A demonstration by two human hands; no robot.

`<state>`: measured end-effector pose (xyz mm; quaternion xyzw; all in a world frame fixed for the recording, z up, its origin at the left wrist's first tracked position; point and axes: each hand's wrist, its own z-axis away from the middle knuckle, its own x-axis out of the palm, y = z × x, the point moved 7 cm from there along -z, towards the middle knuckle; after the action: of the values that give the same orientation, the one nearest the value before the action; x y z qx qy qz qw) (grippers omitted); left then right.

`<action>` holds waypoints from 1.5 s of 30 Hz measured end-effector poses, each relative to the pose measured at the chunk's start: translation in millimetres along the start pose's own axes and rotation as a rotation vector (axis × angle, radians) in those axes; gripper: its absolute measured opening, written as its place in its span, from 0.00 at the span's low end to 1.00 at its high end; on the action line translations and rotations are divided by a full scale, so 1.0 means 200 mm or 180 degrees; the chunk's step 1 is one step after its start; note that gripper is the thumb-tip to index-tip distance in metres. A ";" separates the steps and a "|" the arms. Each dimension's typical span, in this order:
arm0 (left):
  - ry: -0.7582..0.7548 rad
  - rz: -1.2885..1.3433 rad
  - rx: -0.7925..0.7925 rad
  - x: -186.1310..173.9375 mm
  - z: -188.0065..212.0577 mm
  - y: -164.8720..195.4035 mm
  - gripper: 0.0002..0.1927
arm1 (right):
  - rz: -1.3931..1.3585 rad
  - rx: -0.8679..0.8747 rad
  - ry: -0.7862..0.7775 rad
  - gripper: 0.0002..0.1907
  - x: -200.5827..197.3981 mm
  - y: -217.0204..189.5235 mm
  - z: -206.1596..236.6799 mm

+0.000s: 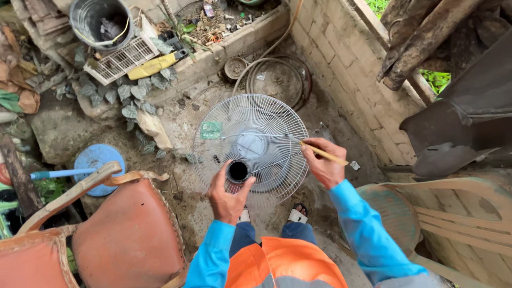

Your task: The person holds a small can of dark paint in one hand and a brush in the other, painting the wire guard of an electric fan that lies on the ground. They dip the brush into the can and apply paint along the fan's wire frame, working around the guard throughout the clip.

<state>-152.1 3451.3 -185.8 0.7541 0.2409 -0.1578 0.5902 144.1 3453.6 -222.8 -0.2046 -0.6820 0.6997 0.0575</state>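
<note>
Fan grille (250, 141), round and wire, stands on the dirt ground below the person. The right hand (324, 162) pinches a thin brush (324, 153) against its wires; the left hand (228, 194) grips a small dark can (238, 172) beside an orange chair (125, 234).

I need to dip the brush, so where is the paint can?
The paint can is at centre of the head view, in the left hand, over the fan guard.

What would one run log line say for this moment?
left hand: holds small dark can | right hand: holds thin brush against wire fan guard
</note>
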 end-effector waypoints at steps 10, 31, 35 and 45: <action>-0.0403 0.0008 0.0666 0.12 0.04 0.14 0.38 | 0.0410 -0.0560 -0.1084 0.06 0.13 -0.67 0.18; -0.0615 0.0396 0.1112 0.00 0.01 0.12 0.39 | 0.1081 -0.0588 -0.0865 0.08 0.36 -0.71 0.32; -0.0681 0.0483 0.1152 -0.03 -0.02 0.09 0.38 | 0.1123 -0.0652 -0.0729 0.08 0.40 -0.75 0.33; -0.0869 0.0574 0.0965 -0.15 -0.17 -0.05 0.37 | 0.0853 -0.0057 0.0220 0.08 0.43 -0.68 0.46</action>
<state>-184.0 3480.9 -169.7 0.8243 0.0638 -0.2395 0.5090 5.9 3407.9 -108.5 -0.3184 -0.6524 0.6876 -0.0149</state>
